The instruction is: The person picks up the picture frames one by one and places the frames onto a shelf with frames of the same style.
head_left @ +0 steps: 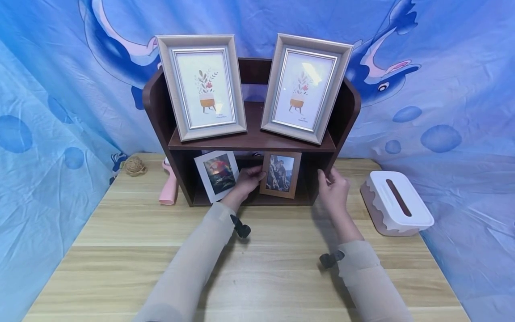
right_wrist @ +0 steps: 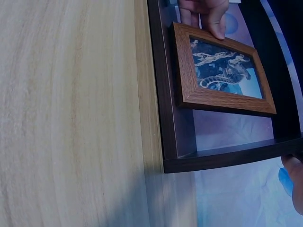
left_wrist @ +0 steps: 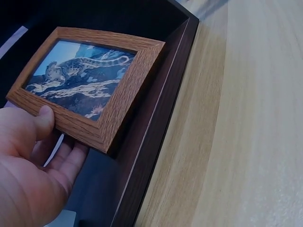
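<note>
In the lower compartment of a dark brown shelf, my left hand pinches the left edge of a brown wooden photo frame. Its thumb lies on the front, with fingers behind; the left wrist view shows the wooden frame leaning back, holding a spotted-cat picture. My right hand grips the shelf's right side panel near its front edge; its fingers are partly hidden. A white photo frame with a colourful picture leans to the left of my left hand.
Two large beige frames with plant pictures stand on the upper level. A white-lidded tissue box sits at right on the wooden table. At left lie a pink handled object and a twine ball. A blue curtain hangs behind.
</note>
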`<state>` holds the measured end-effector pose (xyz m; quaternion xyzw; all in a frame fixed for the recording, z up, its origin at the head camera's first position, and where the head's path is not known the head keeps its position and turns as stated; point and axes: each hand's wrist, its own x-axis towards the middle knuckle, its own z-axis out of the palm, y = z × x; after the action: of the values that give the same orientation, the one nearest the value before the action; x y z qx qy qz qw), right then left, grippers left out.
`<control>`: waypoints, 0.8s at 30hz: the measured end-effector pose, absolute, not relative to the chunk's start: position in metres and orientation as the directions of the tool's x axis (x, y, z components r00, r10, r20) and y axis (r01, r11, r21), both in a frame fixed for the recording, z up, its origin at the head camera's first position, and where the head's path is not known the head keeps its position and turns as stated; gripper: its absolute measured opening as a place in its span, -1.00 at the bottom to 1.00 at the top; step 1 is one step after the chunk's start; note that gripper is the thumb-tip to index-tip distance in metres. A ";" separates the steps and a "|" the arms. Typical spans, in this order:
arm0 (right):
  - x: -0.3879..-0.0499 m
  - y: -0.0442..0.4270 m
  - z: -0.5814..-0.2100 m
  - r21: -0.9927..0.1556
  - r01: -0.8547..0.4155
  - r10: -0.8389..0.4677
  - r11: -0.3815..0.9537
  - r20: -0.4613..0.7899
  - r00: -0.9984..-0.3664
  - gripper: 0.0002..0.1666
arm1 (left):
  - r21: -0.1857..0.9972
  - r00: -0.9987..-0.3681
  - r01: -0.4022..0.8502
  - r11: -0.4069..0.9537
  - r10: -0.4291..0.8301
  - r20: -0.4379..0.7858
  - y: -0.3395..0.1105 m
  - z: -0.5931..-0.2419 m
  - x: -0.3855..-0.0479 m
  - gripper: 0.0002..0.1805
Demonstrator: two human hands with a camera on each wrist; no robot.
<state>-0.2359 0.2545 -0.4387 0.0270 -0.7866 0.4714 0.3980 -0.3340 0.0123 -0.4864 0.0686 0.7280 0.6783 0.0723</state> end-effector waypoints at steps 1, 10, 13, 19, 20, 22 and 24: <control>-0.236 0.254 -0.438 -0.722 -0.414 0.335 0.555 0.649 -0.683 -0.89 | 0.998 -0.979 0.002 0.066 0.201 -0.011 0.012 -0.486 -0.334 -0.64; -0.238 0.254 -0.437 -0.709 -0.420 0.334 0.567 0.664 -0.669 -0.90 | 0.993 -0.968 0.046 0.113 0.251 0.016 0.010 -0.485 -0.333 -0.58; -0.237 0.254 -0.437 -0.715 -0.418 0.335 0.561 0.658 -0.675 -0.90 | 0.985 -0.967 0.072 0.156 0.254 0.031 0.009 -0.489 -0.330 -0.56; -0.235 0.254 -0.439 -0.735 -0.394 0.343 0.552 0.631 -0.696 -0.87 | 0.977 -0.973 0.091 0.193 0.227 0.046 0.007 -0.500 -0.320 -0.56; -0.235 0.254 -0.440 -0.737 -0.389 0.345 0.552 0.627 -0.698 -0.87 | 0.978 -0.973 0.086 0.189 0.228 0.042 0.006 -0.501 -0.319 -0.55; -0.235 0.254 -0.441 -0.737 -0.384 0.348 0.556 0.626 -0.698 -0.88 | 0.980 -0.973 0.075 0.185 0.227 0.032 0.006 -0.502 -0.318 -0.55; -0.235 0.254 -0.441 -0.741 -0.381 0.352 0.553 0.623 -0.699 -0.88 | 0.979 -0.974 0.072 0.193 0.226 0.027 0.006 -0.502 -0.318 -0.55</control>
<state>-0.2353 0.2543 -0.4409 0.0093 -0.7912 0.4727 0.3879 -0.3179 0.0059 -0.5021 0.0968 0.7699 0.6278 0.0613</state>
